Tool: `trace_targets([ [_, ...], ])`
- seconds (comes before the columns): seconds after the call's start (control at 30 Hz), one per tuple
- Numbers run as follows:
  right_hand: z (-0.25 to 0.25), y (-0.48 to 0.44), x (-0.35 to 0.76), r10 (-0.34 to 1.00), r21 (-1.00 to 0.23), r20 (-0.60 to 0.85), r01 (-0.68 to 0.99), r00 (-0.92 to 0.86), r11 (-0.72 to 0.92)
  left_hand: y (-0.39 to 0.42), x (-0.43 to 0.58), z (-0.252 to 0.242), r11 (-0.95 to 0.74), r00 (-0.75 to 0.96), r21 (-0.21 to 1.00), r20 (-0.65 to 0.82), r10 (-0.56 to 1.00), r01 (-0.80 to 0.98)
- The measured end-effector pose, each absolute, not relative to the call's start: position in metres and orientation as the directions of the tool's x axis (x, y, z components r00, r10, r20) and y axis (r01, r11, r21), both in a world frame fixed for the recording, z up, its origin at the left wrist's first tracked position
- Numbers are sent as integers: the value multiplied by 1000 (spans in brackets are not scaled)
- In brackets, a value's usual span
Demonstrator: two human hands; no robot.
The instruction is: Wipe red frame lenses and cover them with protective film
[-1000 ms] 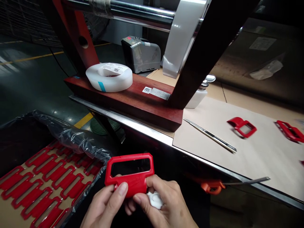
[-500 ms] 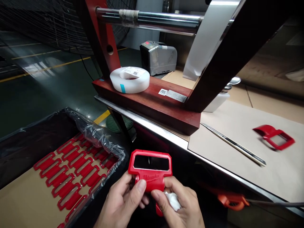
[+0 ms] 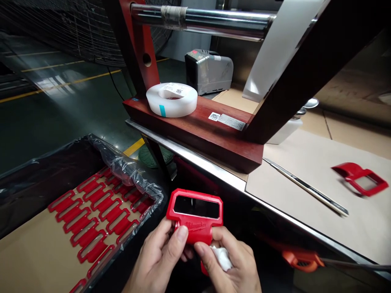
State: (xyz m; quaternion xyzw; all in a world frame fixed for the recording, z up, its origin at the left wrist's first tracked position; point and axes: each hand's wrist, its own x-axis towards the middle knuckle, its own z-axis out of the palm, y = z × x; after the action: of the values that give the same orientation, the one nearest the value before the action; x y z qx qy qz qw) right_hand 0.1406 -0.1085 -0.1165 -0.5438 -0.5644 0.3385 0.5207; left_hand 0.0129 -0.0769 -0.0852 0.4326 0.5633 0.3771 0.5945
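A workbench (image 3: 221,173) with a bright metal edge runs under the wooden stand (image 3: 195,138), which is reddish brown, with a thick base and two slanting uprights. In front of the stand and to its left is a box (image 3: 124,185) lined with clear plastic, where red pieces (image 3: 91,245) lie in close rows on brown cardboard (image 3: 33,252). Behind the stand, to its left, is part of a wire-caged fan (image 3: 85,32).

A steel bar (image 3: 214,20) spans the stand's uprights, and a pale strip (image 3: 275,53) hangs down beside its right one. A grey machine (image 3: 218,75) sits behind the stand.

In front of the stand, the left hand (image 3: 155,252) grips the lower left of a red holder (image 3: 197,232), thumb on its face. The right hand (image 3: 235,256) pinches the holder's lower right corner between thumb and fingers. The holder is upright, its wide window uppermost, with script lettering below.

A roll of clear film (image 3: 172,111) with a blue tab lies flat on the stand's base. Right of the stand, on paper, are a slim knife (image 3: 305,186) and one loose red part (image 3: 356,174). Lower, in front of the stand and to its right, is an orange handle (image 3: 302,260), probably a tool's, though blurred. Smallest is a white wad (image 3: 223,258) tucked inside the right hand.
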Motion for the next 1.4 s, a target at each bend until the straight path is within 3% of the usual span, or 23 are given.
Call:
trace_targets([
  [0.17, -120, -109, 137, 951, -930, 262, 306, 162, 204, -77, 13, -84, 385, 49, 923, -385, 922, 0],
  [0.47, -122, -107, 135, 953, -944, 262, 246, 149, 221, -76, 12, -86, 379, -8, 924, -379, 925, 54],
  [1.4, -115, -114, 148, 955, -955, 265, 171, 131, 241, -82, 23, -81, 342, 58, 938, -345, 937, 62],
])
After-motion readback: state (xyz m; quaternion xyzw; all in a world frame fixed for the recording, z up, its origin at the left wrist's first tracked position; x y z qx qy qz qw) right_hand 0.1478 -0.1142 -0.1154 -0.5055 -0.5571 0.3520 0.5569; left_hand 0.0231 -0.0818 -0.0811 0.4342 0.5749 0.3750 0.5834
